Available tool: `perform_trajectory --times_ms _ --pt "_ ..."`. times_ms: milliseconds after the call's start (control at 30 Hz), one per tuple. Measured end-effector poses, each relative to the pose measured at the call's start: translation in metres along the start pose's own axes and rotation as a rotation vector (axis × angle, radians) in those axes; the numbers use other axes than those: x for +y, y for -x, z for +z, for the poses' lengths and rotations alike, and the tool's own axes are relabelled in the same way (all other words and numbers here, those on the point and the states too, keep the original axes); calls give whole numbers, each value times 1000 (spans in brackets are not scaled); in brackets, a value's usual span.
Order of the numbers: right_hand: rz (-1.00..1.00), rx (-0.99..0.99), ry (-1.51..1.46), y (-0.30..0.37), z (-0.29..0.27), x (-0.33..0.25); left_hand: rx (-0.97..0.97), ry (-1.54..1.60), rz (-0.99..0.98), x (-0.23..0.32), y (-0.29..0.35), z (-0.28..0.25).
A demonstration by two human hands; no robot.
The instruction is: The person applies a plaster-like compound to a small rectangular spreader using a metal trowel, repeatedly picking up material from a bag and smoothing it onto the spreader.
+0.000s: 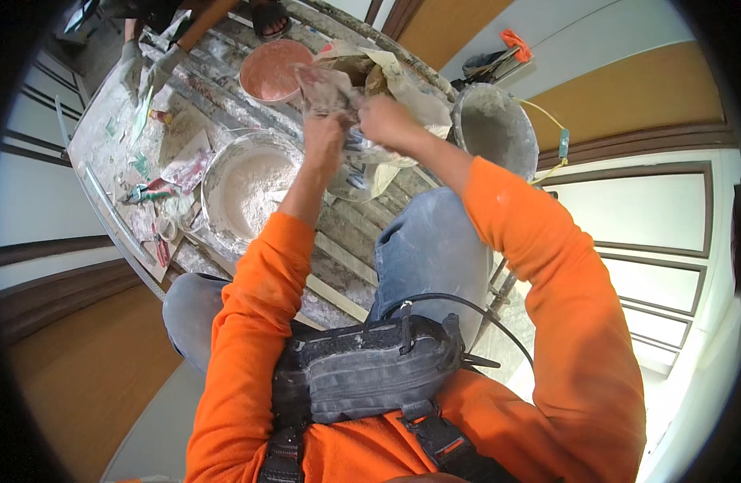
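Both my hands are closed at the mouth of a pale sack [423,105], its edges folded and crumpled. My left hand [328,133] grips a crumpled, dusty, translucent plastic bag [318,84], slightly blurred. Beside it, my right hand [387,121] is curled in a fist against the bag and the sack's edge; what its fingers pinch is partly hidden. A white bucket [212,189] with pale powder or paste inside stands left of my left forearm. Beyond my left hand sits a reddish-pink basin [246,80]. To the right of the sack is a grey, dust-coated bucket [522,133] with a yellow handle.
I am on a slatted, dusty platform [338,241]. Green-handled pliers [149,191], red-handled pliers [160,248] and scraps lie at left, by a metal edge strip [125,229]. Another person's gloved hands [159,72] work at the upper left. A black cable [483,310] loops beside my leg.
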State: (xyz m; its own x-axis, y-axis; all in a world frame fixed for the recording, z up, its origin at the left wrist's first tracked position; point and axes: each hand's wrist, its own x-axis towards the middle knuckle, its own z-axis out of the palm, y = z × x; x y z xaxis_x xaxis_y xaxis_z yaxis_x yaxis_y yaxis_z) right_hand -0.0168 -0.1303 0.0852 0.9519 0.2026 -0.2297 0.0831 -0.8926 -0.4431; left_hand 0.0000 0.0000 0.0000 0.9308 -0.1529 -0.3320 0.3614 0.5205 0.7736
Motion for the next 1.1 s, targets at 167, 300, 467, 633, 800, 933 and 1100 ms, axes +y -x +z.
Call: perform_trajectory --times_ms 167,300,467,633,800,933,1100 --pt "221 -162 -375 12 -5 -5 155 312 58 -6 -19 -5" --pt "339 -7 -506 11 -13 -7 23 174 20 11 -1 -1" --pt "267 7 -560 16 -10 3 6 83 32 4 3 -7" --pt "420 13 -704 15 -23 -11 -13 -15 81 4 8 -3" --pt "466 40 -701 15 -31 -7 -55 -66 17 9 19 -3" --pt "480 53 -634 12 -35 5 -91 -103 92 6 16 -2" --pt "488 -97 -702 24 -36 -15 -49 -40 38 11 12 -10"
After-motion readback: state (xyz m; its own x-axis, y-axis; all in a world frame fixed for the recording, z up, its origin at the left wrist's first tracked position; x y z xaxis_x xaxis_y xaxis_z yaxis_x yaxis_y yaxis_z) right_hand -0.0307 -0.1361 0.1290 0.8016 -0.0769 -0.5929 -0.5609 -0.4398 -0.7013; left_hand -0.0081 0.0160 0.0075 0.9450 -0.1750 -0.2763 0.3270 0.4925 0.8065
